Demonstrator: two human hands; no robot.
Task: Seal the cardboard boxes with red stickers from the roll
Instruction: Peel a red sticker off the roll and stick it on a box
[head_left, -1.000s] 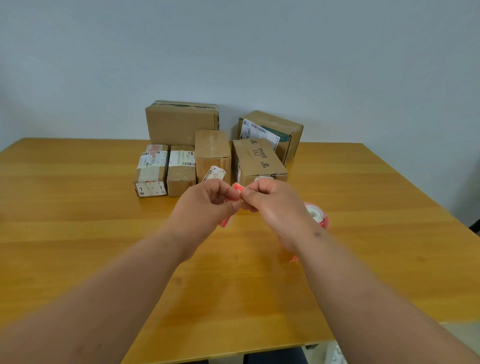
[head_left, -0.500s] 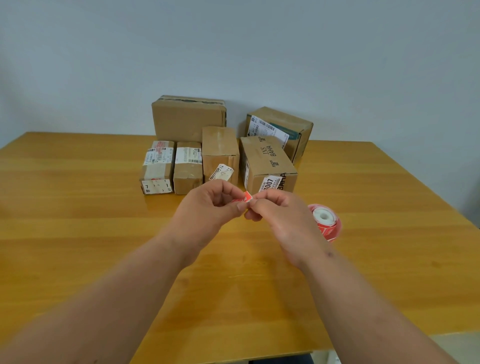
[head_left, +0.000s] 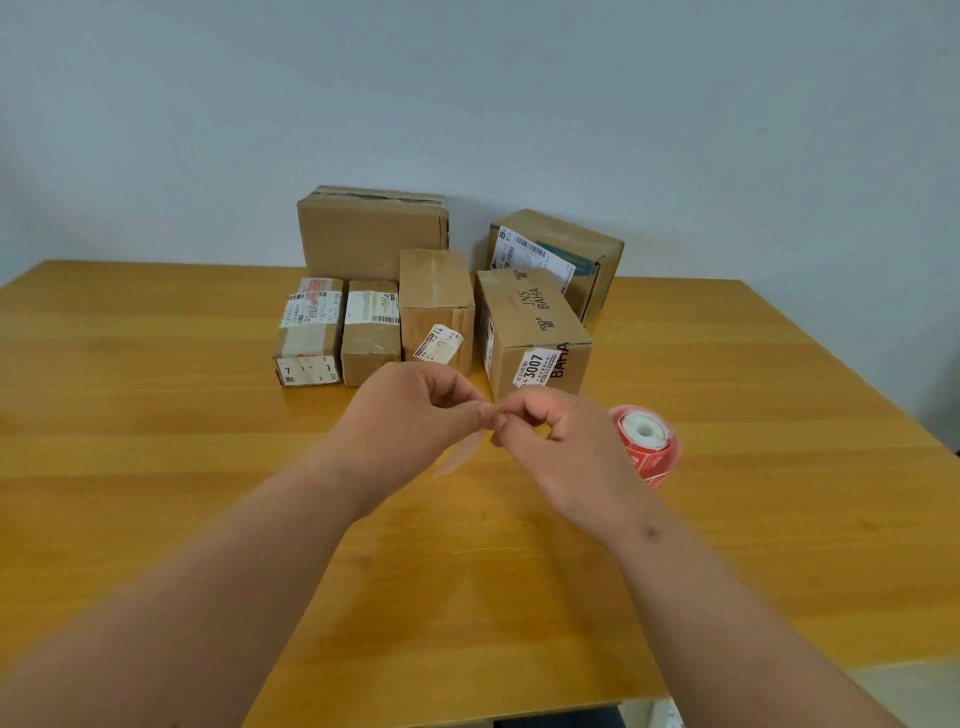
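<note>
Several cardboard boxes stand grouped at the far middle of the wooden table; nearest me is the box marked BAHA, with a taped box to its left. The red sticker roll lies on the table right of my hands. My left hand and right hand meet fingertip to fingertip above the table, in front of the boxes. My left hand pinches a pale translucent backing strip that hangs down. What my right hand pinches is hidden by its fingers.
Two small labelled boxes sit at the group's left, with a large box and an angled box behind against the grey wall. The table's front edge runs just below my forearms.
The red sticker seen between my fingertips earlier is no longer visible; a pale backing strip now hangs from my left hand. The hands stayed together. The view shifted slightly.
</note>
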